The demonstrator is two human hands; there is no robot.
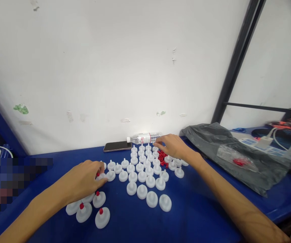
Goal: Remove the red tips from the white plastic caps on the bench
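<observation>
Several white plastic caps (145,175) with short spouts stand in rows on a blue table (198,209). My left hand (84,180) is closed around one white cap with a red tip (100,176) at the left of the group. More red-tipped caps (99,199) sit just in front of that hand. My right hand (172,145) reaches to the far side of the rows, fingers curled down over a small pile of red plugs (162,157); whether it pinches one is hidden.
A phone (117,146) and a lying water bottle (144,138) rest against the white wall. A grey plastic bag (226,152) with a clear packet of red plugs (239,162) lies at the right. Power strips (262,143) sit beyond it.
</observation>
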